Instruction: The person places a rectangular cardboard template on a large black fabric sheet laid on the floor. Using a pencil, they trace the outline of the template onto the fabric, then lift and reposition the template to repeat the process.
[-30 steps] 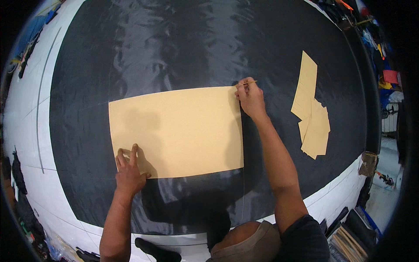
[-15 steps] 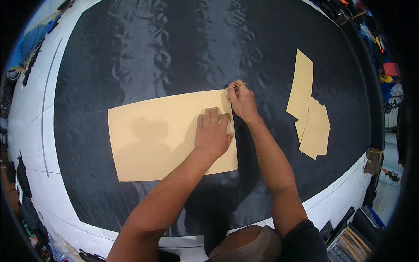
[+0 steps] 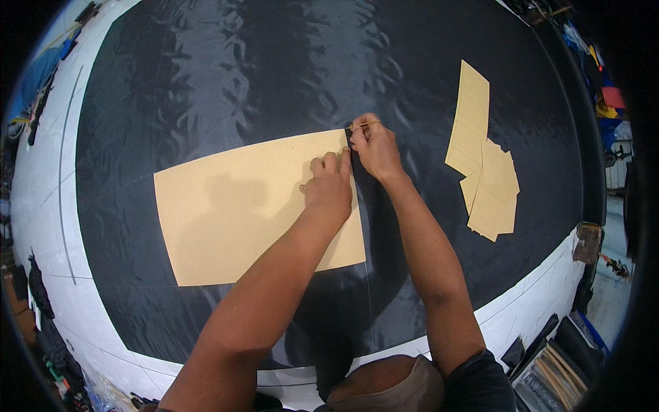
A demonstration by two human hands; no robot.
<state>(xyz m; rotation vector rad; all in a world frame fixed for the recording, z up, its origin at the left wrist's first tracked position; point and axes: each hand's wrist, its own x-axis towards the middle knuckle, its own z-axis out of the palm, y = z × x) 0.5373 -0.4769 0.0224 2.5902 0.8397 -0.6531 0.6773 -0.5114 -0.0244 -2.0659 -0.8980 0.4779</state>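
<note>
A large tan card sheet (image 3: 226, 226) lies flat on black, shiny fabric (image 3: 274, 82). My left hand (image 3: 329, 189) presses down near its upper right part, fingers apart, with one finger stretched along the right edge. Just past the top right corner, my right hand (image 3: 379, 152) pinches a thin, yellowish, pencil-like stick (image 3: 368, 123). The stick's tip points left at that corner, partly hidden by the fingers. A faint pale line runs on the fabric below the card's lower right corner.
On the right lie several smaller tan card pieces (image 3: 498, 189), overlapping. The fabric covers most of a white tabletop (image 3: 51, 226). A dark roll (image 3: 590, 158) edges the right side. Boxes and rods (image 3: 559, 378) stand at the lower right.
My left hand has slid up toward the card's top right corner, one finger now along the edge. My right hand stays at the corner with the stick. The whole view has shifted slightly.
</note>
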